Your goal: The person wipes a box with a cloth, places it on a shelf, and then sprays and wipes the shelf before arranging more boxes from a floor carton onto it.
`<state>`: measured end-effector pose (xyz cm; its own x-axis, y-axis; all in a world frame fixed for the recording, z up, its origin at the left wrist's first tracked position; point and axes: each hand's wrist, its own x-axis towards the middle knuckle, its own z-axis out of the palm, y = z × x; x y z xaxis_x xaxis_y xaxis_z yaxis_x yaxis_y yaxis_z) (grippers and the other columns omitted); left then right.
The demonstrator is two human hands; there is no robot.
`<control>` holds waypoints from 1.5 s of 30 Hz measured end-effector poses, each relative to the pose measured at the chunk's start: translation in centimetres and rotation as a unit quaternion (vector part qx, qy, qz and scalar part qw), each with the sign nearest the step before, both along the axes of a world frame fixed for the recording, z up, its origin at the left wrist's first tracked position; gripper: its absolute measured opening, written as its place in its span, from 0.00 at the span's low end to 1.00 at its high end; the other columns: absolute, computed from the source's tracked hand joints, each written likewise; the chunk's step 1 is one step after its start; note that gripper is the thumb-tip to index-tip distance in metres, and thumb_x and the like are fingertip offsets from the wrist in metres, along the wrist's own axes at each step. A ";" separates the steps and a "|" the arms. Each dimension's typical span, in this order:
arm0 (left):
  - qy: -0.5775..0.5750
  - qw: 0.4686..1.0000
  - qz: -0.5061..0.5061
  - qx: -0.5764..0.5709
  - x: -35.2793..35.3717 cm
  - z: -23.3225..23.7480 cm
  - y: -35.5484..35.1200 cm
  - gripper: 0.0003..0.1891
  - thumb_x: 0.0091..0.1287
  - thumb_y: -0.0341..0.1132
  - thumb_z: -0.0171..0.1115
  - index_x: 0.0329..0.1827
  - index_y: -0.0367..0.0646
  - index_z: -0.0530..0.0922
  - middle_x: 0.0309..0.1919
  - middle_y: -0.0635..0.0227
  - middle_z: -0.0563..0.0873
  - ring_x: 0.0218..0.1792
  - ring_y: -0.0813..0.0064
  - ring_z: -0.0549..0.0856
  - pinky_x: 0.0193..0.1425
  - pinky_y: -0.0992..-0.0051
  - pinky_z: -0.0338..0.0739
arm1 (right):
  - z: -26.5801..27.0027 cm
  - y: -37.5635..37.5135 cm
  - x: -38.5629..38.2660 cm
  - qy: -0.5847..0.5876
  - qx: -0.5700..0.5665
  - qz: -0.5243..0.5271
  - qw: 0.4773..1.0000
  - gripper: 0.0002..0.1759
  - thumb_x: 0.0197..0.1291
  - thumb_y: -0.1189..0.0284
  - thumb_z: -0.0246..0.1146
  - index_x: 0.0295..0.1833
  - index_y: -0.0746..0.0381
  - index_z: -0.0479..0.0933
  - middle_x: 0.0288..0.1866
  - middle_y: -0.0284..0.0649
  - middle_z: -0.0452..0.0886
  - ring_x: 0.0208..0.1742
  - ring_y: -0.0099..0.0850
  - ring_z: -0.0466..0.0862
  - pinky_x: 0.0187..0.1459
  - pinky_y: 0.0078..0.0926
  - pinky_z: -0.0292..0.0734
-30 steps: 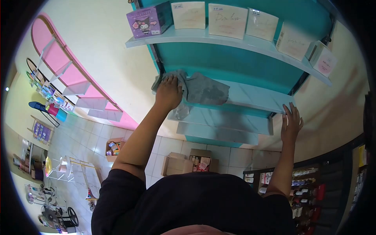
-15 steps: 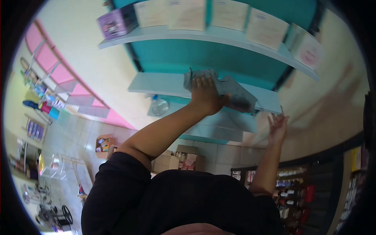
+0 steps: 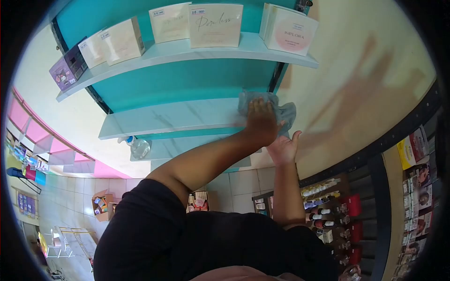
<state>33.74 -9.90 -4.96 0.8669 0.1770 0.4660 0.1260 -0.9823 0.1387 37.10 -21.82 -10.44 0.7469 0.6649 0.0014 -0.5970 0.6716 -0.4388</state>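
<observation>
My left hand (image 3: 262, 122) presses a crumpled grey cloth (image 3: 287, 112) onto the right end of the white middle shelf (image 3: 164, 116), its fingers bent over the fabric. Just below that shelf end, my right hand (image 3: 283, 150) is raised palm up with the thumb spread out. Its fingertips are partly hidden behind my left hand and the hanging edge of the cloth. Nothing shows in the right palm.
Several white boxes (image 3: 215, 25) and a purple box (image 3: 68, 71) stand on the upper shelf (image 3: 187, 55). A clear spray bottle (image 3: 140, 148) is on the lower shelf (image 3: 176, 146). To the right stands a rack of bottles (image 3: 323, 213). Open cartons (image 3: 102, 206) lie on the tiled floor.
My left hand has slid the cloth rightward along the shelf to its right end. My right hand is now close beneath it. The view has shifted to the right.
</observation>
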 end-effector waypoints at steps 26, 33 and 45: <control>0.087 0.604 -0.084 -0.788 -22.5 -5.5 9.0 0.21 0.69 0.31 0.60 0.63 0.33 0.74 0.48 0.54 0.87 0.50 0.62 0.86 0.57 0.65 0.79 | -7.6 -0.7 -17.3 0.101 -0.221 0.202 0.949 0.45 0.66 0.29 0.44 0.75 0.51 0.66 0.74 0.39 0.70 0.70 0.42 0.70 0.68 0.51 0.63; -0.256 0.813 -0.140 -0.504 -24.1 -0.9 6.9 0.32 0.63 0.22 0.52 0.75 0.31 0.64 0.64 0.38 0.77 0.69 0.54 0.77 0.73 0.60 0.67 | -4.6 1.6 -17.7 0.074 -0.199 0.166 0.963 0.48 0.65 0.26 0.39 0.74 0.52 0.67 0.73 0.39 0.72 0.69 0.39 0.72 0.66 0.46 0.64; -0.195 0.979 0.033 0.050 -8.7 -8.0 1.8 0.36 0.67 0.35 0.56 0.77 0.31 0.59 0.76 0.39 0.61 0.76 0.36 0.62 0.74 0.37 0.57 | -0.7 -1.4 -9.9 0.021 -0.107 0.126 0.986 0.52 0.66 0.26 0.33 0.79 0.56 0.61 0.76 0.40 0.68 0.74 0.36 0.67 0.71 0.44 0.58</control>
<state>24.99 -8.08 -12.99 0.6070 0.1641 0.7776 0.1466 -0.9848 0.0934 27.24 -23.25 -11.13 0.5542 0.8113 -0.1863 -0.7543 0.3947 -0.5247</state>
